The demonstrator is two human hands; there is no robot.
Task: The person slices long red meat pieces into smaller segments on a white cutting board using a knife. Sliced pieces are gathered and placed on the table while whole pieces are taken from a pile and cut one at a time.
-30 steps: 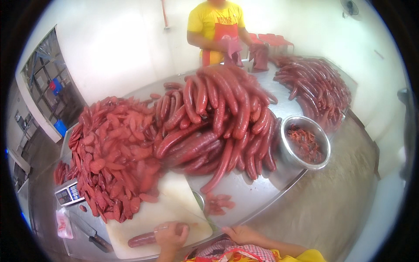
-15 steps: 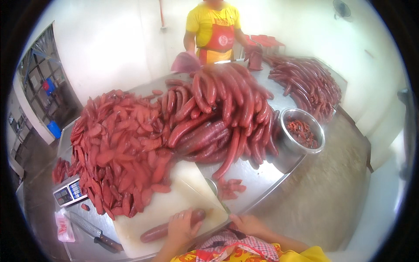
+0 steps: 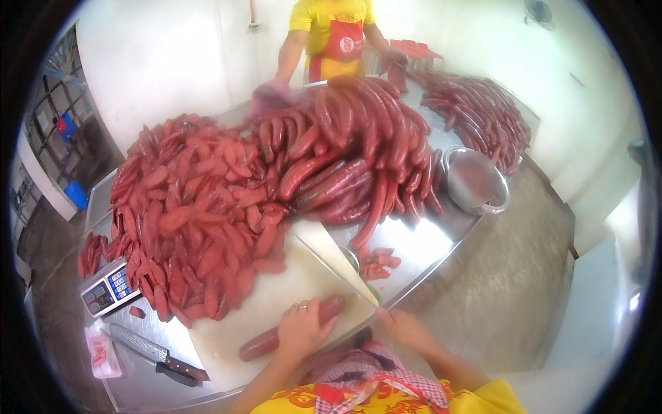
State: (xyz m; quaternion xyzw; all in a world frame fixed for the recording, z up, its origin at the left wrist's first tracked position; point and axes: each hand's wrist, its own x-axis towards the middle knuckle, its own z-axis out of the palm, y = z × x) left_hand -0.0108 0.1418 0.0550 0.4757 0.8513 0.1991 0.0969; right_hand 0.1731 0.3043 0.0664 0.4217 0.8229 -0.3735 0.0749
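My left hand (image 3: pixel 305 330), a ring on one finger, is closed over a thick dark-red sausage (image 3: pixel 261 345) lying flat on a white cutting board (image 3: pixel 227 345). My right hand (image 3: pixel 405 330) is at the near right corner of the board, its fingers drawn together. What they grip there, if anything, is too small to tell. A large heap of sliced red sausage pieces (image 3: pixel 200 221) covers the far part of the board and the table beyond. To its right, long whole sausages (image 3: pixel 358 138) are piled high.
A knife with a dark handle (image 3: pixel 181 367) and a digital scale (image 3: pixel 107 293) sit at the left. Right are a metal bowl (image 3: pixel 507 200) of red scraps and more sausages (image 3: pixel 476 114). Across the metal table (image 3: pixel 407 276) stands a co-worker (image 3: pixel 338 41) in a red apron.
The view has shifted slightly, so the table sits higher in it. The co-worker's pink-covered hand has come down toward the sausage pile. My left hand stays on the sausage.
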